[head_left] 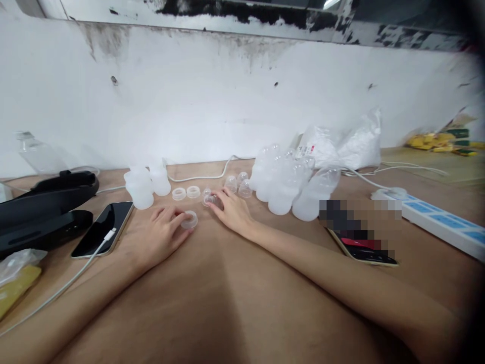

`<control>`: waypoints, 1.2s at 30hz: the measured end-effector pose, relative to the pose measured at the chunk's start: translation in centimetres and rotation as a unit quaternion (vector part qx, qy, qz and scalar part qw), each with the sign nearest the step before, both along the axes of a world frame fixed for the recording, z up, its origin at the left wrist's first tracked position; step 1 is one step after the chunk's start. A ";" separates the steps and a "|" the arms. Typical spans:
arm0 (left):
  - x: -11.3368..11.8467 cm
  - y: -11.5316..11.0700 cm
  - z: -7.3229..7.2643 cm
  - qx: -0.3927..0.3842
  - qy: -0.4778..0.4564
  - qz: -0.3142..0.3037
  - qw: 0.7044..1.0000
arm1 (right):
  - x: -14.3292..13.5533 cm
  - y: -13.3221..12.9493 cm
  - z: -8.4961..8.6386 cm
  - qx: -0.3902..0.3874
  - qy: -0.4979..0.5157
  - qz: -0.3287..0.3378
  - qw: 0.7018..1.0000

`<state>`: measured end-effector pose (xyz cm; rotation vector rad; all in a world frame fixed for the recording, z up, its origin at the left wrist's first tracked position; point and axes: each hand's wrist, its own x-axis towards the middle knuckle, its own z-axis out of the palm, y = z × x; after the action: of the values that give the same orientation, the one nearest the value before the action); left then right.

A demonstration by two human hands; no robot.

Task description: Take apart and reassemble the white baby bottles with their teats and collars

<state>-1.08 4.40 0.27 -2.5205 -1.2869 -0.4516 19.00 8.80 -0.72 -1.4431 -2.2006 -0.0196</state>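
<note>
My left hand (168, 230) rests low over the brown table, thumb and index finger closed on a translucent ring (191, 220). Just right of it, my right hand (229, 207) has its thumb and fingertips round a clear nipple-shaped piece (208, 198). Two more translucent rings, one at the left (179, 194) and one at the right (193, 192), lie behind my hands. Several clear nipple-shaped pieces (245, 188) stand behind my right hand. White bottles without tops (140, 189) are at the left; several bottles with clear tops (282, 199) stand at the right.
A phone with a cable (108, 227) and a black object (49, 202) lie at the left. At the right are another phone (364, 253), a power strip (443, 220) and white plastic bags (341, 146). A white wall (189, 101) bounds the table (182, 313).
</note>
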 end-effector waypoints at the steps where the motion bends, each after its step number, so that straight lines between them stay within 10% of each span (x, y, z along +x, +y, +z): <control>1: 0.1 -0.2 0.0 -0.008 -0.010 0.000 1.000 | 0.1 -0.5 0.1 0.009 0.012 0.015 1.000; 15: 0.7 -1.0 0.4 -0.129 -0.202 -0.024 0.971 | 2.1 -5.5 -0.1 -0.014 0.168 0.149 0.974; 25: 1.7 -0.9 -1.2 -0.469 -0.538 -0.070 0.697 | 2.0 -5.2 -0.2 -0.063 0.211 0.146 0.965; 36: 1.9 -1.2 -0.7 -0.451 -0.539 -0.070 0.708 | 1.9 -4.9 -0.1 -0.055 0.253 0.129 0.957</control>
<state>0.78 3.17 -0.39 -3.2086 -2.0438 -1.9983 20.88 3.89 -0.86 -1.0529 -1.9554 0.5126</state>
